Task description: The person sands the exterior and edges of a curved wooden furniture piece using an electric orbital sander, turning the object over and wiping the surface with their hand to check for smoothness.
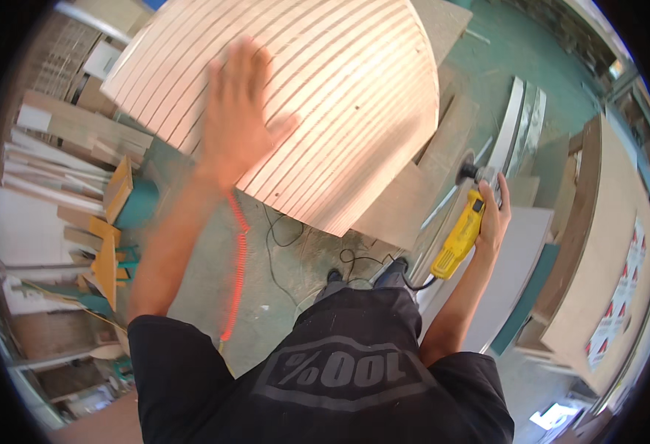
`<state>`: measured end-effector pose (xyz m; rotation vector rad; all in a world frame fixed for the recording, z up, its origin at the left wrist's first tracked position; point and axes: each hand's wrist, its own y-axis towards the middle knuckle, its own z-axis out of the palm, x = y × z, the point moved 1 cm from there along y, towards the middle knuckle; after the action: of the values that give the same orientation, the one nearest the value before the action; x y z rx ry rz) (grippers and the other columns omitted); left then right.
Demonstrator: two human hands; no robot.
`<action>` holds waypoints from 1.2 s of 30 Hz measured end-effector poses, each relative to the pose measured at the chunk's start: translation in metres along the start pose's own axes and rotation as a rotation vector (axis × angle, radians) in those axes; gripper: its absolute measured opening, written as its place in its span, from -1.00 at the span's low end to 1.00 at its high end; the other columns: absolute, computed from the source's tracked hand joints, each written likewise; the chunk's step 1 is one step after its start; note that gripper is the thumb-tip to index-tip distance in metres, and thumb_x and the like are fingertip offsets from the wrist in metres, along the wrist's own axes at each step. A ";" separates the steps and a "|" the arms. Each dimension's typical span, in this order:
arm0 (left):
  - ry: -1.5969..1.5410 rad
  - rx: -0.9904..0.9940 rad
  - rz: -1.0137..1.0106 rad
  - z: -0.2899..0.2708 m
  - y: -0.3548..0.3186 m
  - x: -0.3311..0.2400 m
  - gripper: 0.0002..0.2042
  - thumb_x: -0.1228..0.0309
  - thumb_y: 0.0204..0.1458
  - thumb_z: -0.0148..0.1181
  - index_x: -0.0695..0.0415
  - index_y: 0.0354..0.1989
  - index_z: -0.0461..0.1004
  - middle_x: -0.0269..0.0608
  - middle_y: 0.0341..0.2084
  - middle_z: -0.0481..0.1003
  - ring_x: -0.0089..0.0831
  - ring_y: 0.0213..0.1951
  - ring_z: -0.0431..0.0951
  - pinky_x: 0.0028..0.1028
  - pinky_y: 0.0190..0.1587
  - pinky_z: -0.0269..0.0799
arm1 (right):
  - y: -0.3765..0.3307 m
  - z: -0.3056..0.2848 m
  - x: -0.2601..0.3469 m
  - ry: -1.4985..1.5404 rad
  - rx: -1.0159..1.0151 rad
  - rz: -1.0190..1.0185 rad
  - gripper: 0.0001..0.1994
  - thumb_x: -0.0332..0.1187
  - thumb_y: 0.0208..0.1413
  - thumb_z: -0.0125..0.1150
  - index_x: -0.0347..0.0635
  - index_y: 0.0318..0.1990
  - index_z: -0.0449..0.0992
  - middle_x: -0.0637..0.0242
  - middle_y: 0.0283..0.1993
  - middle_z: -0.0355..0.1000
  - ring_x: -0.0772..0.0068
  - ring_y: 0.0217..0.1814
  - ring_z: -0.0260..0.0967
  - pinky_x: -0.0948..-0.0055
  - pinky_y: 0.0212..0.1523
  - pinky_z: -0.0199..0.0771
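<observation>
My left hand point(240, 122) is spread flat over a pale wooden panel point(340, 96) scored with many parallel dark grooves; the hand is slightly blurred. Off the panel's right side, my right hand point(493, 214) grips a yellow angle grinder point(459, 235) by its body. The grinder's dark round disc point(466, 168) points away from me, apart from the panel. A black cord runs from the tool's rear end toward my feet.
A red coiled air hose point(239, 285) hangs below the panel, and thin black cables lie on the floor. Wooden offcuts and boards point(59, 177) crowd the left. Long strips point(513, 126) and a large plywood sheet point(598, 244) stand on the right.
</observation>
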<state>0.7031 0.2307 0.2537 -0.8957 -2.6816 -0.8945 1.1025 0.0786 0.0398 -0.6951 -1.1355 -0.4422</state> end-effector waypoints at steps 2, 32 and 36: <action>0.049 0.315 0.118 0.020 -0.016 -0.058 -0.01 -0.22 0.18 0.17 0.22 0.61 -0.01 0.03 0.62 -0.09 -0.09 0.64 -0.19 0.02 0.60 -0.23 | -0.021 -0.039 -0.033 0.003 -0.097 0.084 -0.33 -0.41 0.14 0.47 -0.24 0.42 0.40 0.16 0.00 0.60 0.42 -0.12 0.56 0.43 -0.09 0.56; 0.707 0.636 0.897 0.332 0.006 -0.296 -0.26 -0.04 0.47 -0.30 0.18 0.65 -0.22 -0.17 0.67 -0.25 -0.23 0.66 -0.30 -0.07 0.63 -0.46 | -0.142 -0.206 -0.072 0.064 -0.617 0.238 -0.35 -0.26 0.19 0.47 0.01 0.43 0.39 0.28 -0.28 0.55 0.46 -0.46 0.50 0.44 -0.45 0.56; 0.738 0.589 0.821 0.350 0.023 -0.312 -0.28 0.07 0.44 -0.25 0.22 0.64 -0.21 -0.13 0.67 -0.25 -0.19 0.66 -0.32 -0.05 0.63 -0.49 | -0.140 -0.208 -0.072 0.054 -0.597 0.283 -0.31 -0.30 0.17 0.47 -0.06 0.45 0.34 0.25 -0.24 0.57 0.46 -0.44 0.49 0.43 -0.42 0.55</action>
<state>0.9754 0.3006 -0.1225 -1.0793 -1.5588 -0.1528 1.1242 -0.1688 -0.0406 -1.3368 -0.8330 -0.5585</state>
